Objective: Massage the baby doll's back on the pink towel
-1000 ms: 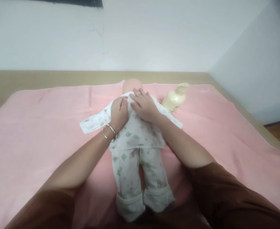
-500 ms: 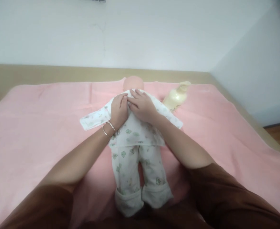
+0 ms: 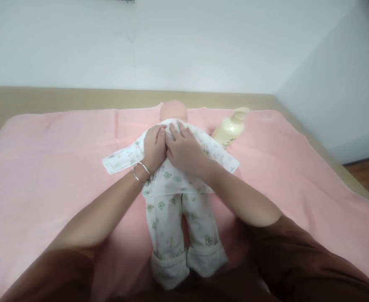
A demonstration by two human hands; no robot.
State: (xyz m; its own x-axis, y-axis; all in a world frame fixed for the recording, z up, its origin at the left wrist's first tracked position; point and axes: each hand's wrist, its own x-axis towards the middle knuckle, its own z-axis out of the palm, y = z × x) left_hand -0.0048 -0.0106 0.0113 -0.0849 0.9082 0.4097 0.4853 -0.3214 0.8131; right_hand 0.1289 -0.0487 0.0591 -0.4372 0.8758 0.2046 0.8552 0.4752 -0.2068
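Both my left hand (image 3: 154, 147) (curled, grip unclear) and right hand (image 3: 186, 149) (spread, empty) touch a pink-headed, white-cloth-clad doll (image 3: 178, 185), likely light; best held by trunk beneath.

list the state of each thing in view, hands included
Doll, lying, dressed
Shirt, on the doll, sleeves outstretched
Trousers, on, cuffs turned up
Bottle, tilted in view; standing or lying unclear
Blanket, spread out, lightly creased
Left hand, resting on shirt
Right hand, spread on shirt

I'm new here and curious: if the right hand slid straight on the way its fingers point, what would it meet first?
Past the printed shirt it rests on, the right hand would probably meet the doll's head first, though depth is hard to judge from this single view.
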